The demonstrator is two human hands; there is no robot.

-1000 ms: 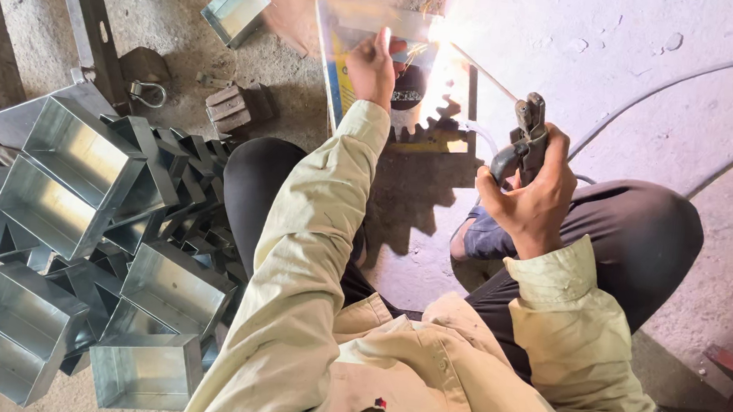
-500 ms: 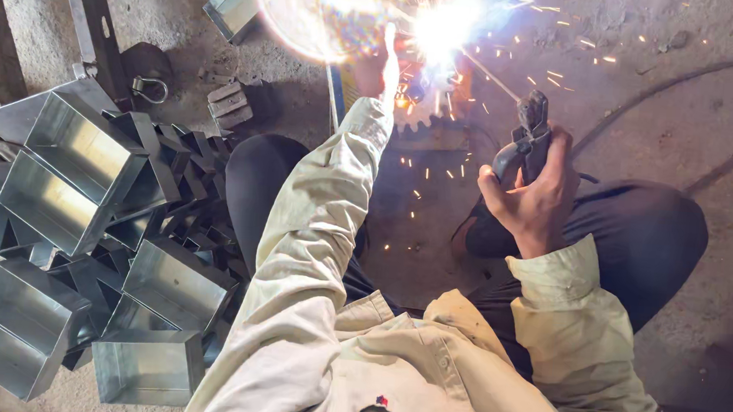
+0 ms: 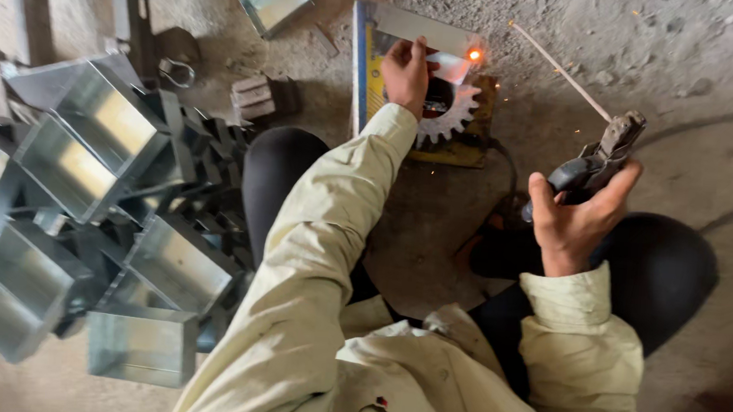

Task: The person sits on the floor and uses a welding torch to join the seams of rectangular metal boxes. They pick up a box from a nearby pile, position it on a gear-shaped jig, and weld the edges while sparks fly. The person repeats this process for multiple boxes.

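Concrete floor (image 3: 699,75) carries a gear wheel (image 3: 448,116); my left hand (image 3: 408,70) pins a metal plate (image 3: 428,32), glowing at one corner, above it. My right hand (image 3: 579,218) is clenched around an electrode holder (image 3: 597,159), its welding rod (image 3: 560,70) lifted clear of the plate.

Single head-worn view, looking steeply down, close over lap and concrete floor (image 3: 708,76) (no second view)

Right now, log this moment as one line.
left hand: pressing metal strip by toothed gear | right hand: gripping electrode holder, rod raised off the work | weld spot: glowing
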